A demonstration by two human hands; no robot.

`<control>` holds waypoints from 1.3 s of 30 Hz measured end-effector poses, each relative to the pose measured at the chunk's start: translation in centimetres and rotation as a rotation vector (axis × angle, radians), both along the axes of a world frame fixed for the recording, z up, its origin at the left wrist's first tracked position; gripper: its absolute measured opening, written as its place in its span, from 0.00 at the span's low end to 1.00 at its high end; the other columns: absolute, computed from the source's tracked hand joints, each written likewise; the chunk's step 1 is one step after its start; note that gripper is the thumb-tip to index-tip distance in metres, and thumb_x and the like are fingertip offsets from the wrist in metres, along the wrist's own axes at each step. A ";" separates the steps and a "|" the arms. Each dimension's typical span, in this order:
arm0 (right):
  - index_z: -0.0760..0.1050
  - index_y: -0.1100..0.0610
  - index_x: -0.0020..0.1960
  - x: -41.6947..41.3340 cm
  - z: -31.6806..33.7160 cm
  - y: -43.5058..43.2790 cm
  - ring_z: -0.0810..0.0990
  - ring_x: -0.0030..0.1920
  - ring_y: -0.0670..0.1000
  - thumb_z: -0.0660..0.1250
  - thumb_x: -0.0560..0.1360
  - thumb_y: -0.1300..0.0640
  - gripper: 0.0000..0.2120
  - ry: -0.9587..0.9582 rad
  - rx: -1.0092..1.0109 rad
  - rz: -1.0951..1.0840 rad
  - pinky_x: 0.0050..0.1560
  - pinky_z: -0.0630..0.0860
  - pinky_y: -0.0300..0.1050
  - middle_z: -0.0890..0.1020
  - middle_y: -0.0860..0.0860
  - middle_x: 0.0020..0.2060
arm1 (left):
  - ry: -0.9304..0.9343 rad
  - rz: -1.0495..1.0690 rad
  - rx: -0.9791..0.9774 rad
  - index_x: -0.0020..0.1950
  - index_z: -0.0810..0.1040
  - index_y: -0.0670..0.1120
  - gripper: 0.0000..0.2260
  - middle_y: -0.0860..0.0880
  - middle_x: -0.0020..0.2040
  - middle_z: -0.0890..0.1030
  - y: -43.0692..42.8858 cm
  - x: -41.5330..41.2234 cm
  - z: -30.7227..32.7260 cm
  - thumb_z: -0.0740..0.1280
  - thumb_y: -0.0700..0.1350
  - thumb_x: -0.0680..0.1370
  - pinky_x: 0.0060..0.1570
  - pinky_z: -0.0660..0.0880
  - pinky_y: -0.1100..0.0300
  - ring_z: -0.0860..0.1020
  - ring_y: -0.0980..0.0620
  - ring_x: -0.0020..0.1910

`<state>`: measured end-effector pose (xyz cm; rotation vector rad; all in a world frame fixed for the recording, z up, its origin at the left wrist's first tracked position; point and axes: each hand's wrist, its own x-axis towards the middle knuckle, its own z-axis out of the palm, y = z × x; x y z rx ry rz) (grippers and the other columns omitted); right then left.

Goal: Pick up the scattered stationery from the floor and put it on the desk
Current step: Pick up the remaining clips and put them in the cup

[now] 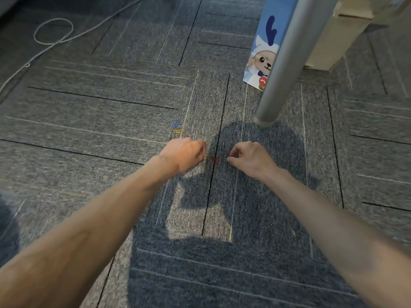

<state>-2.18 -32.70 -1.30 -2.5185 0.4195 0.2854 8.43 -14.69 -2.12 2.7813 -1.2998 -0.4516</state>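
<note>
Small paper clips lie scattered on the grey carpet. A blue paper clip [176, 124] and a yellow paper clip [178, 131] sit side by side, just beyond my left hand. A red paper clip [214, 160] lies on the carpet between my two hands. My left hand [184, 154] is low over the floor and pinches a silver paper clip [206, 156] at its fingertips. My right hand [249, 157] pinches another silver paper clip [226, 157], and a bit of yellow shows under its fingers. The desk top is out of view.
A round grey desk leg [280, 70] stands on the carpet just beyond my right hand. Behind it leans a blue bag with a cartoon animal [264, 47]. A grey cable [53, 32] loops across the floor at the far left. A pale cabinet [338, 41] is at the upper right.
</note>
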 end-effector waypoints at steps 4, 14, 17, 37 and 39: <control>0.79 0.57 0.47 1.1 0.0 -0.1 0.74 0.31 0.46 0.70 0.75 0.53 0.07 0.162 0.166 -0.069 0.34 0.74 0.41 0.81 0.52 0.40 | 0.105 -0.008 0.112 0.55 0.73 0.45 0.08 0.52 0.37 0.75 -1.3 0.5 0.9 0.60 0.47 0.80 0.27 0.69 0.68 0.74 0.57 0.31; 0.70 0.57 0.37 1.3 -0.3 0.2 0.66 0.26 0.49 0.61 0.79 0.52 0.14 0.141 0.327 0.009 0.27 0.69 0.39 0.70 0.50 0.29 | 0.526 0.246 -0.180 0.44 0.73 0.46 0.08 0.51 0.35 0.77 -0.5 0.2 1.3 0.59 0.47 0.79 0.29 0.74 0.63 0.72 0.55 0.29; 0.61 0.52 0.32 0.5 0.0 0.7 0.56 0.21 0.47 0.53 0.79 0.58 0.16 -0.026 1.069 -0.214 0.19 0.55 0.35 0.62 0.47 0.22 | 1.116 0.597 -0.761 0.34 0.66 0.46 0.14 0.53 0.26 0.65 0.9 -0.6 1.4 0.56 0.45 0.80 0.19 0.56 0.63 0.59 0.54 0.22; 0.72 0.57 0.36 0.5 0.6 3.3 0.66 0.23 0.45 0.58 0.82 0.47 0.21 -0.009 0.250 -0.204 0.25 0.65 0.34 0.72 0.49 0.27 | 0.758 0.744 -0.531 0.37 0.73 0.44 0.17 0.52 0.26 0.68 3.4 -3.2 1.8 0.58 0.52 0.81 0.19 0.60 0.66 0.62 0.57 0.19; 0.78 0.58 0.45 0.7 0.4 3.5 0.67 0.23 0.44 0.56 0.83 0.48 0.19 -0.011 0.192 -0.109 0.24 0.65 0.33 0.74 0.48 0.28 | 0.570 0.684 -0.417 0.43 0.77 0.43 0.15 0.51 0.28 0.72 2.8 -3.1 1.5 0.58 0.51 0.82 0.19 0.62 0.68 0.64 0.58 0.21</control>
